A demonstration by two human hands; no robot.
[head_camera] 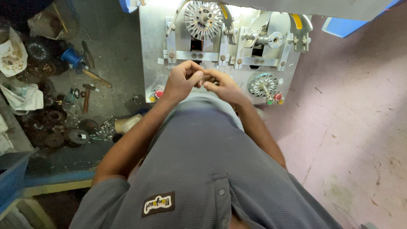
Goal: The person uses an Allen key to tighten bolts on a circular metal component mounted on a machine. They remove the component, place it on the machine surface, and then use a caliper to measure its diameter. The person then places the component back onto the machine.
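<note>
Both hands are held together in front of the metal machine panel (152,51), just above the grey shirt (203,169). The left hand (181,81) is curled, fingers (196,77) bent inward and pinched on a small dark part (208,79). The right hand (224,87) meets it from the other side, fingertips closed on the same part. The part is held between the two hands, in the air, near the lower middle of the panel; what kind of part it is cannot be told, most of it is hidden.

On the panel, a toothed metal disc (203,19) is mounted at top centre, a smaller slotted disc (263,84) at lower right. A red button (159,93) is seen at lower left just beside the left wrist, another red button (278,96) at lower right. Yellow-tipped levers (297,21) are seen at the upper right.

On the dark table (114,55) to the left, well apart from the hands: a hammer (87,95), a blue spool (71,56), a pile of dark round rotors (51,127), loose screws (104,127), a white bag (23,96). A pink floor (360,118) is seen to the right.
</note>
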